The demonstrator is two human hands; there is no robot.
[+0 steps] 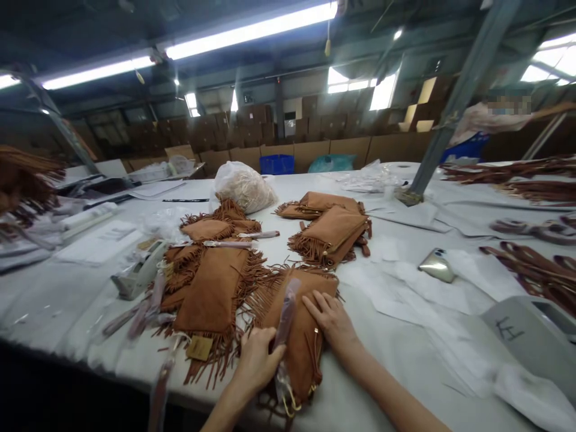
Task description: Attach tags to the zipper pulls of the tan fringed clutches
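A brown fringed bag (310, 288) lies on the table in front of me, its zipped edge on the right. Across it runs a strap in clear plastic (287, 318) with gold-coloured clasps at its near end. My left hand (261, 357) is closed around the strap, over the bag's left side. Fingers stretched out, my right hand (330, 318) rests flat on the bag's upper right part. Just to the left lies another fringed bag (211, 291) with a tan tag (199, 348) at its near edge.
More brown bags (335, 231) are stacked farther back. A tape dispenser (139, 273) stands at left, a stuffed plastic sack (245, 186) behind. On the right are a phone (437, 266), a grey machine (535, 336), brown straps (535, 270) and a metal post (454, 114). A person (490, 123) is beyond.
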